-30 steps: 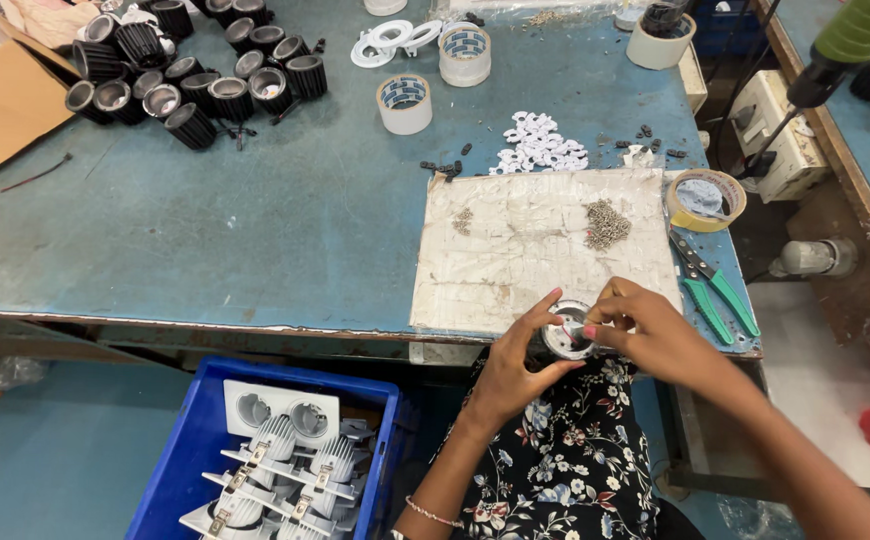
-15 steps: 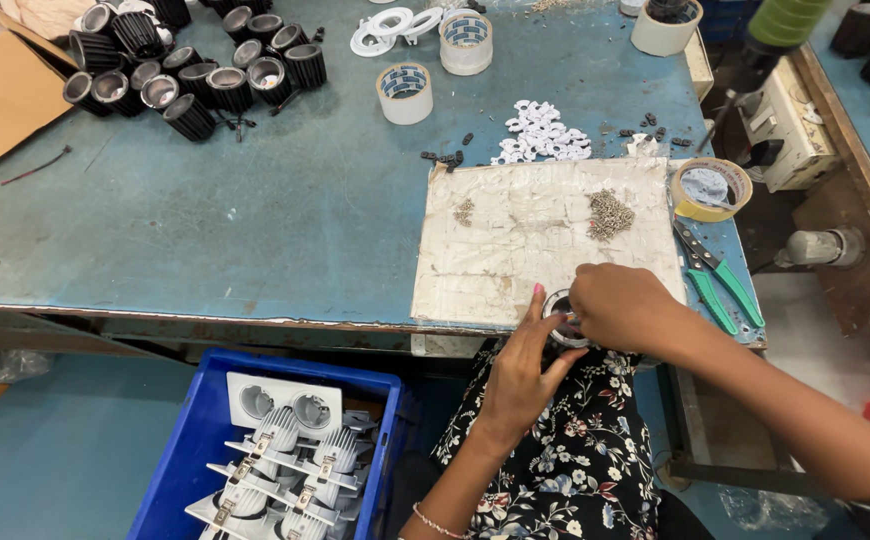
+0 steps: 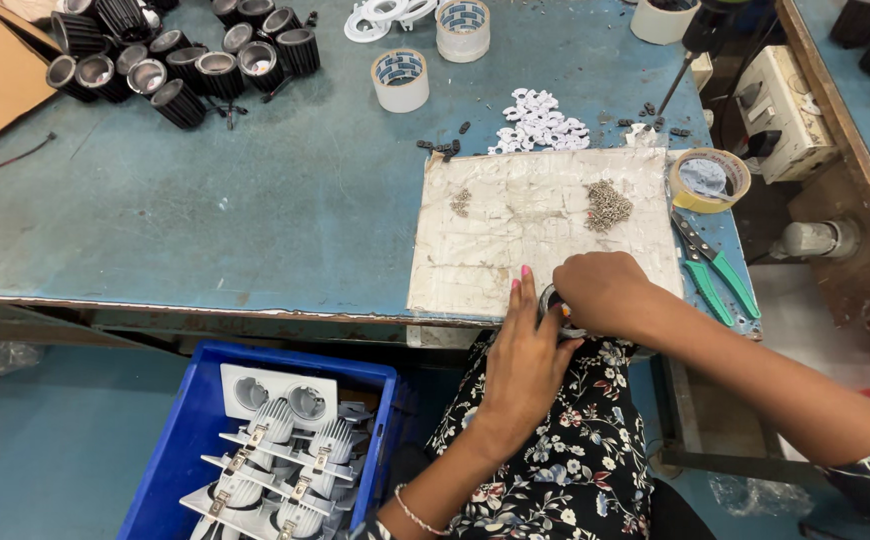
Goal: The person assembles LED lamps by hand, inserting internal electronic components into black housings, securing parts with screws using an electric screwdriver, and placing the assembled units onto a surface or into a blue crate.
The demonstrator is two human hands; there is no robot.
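Your right hand (image 3: 603, 292) is curled tight over a small round metal part (image 3: 553, 310) at the near edge of the tabletop (image 3: 255, 200); the fingers hide most of the part, so only its rim shows. Your left hand (image 3: 525, 355) comes up from below, fingers extended and closed against the same part from the left side, wrist bent upward over your lap. Both forearms meet at the part. Just beyond your grip lies a worn pale mat (image 3: 535, 225) with a heap of small screws (image 3: 607, 205). Green-handled pliers (image 3: 715, 265) lie to the right of your right hand. Below left of your left hand stands a blue crate (image 3: 185, 440) of finished light fittings.
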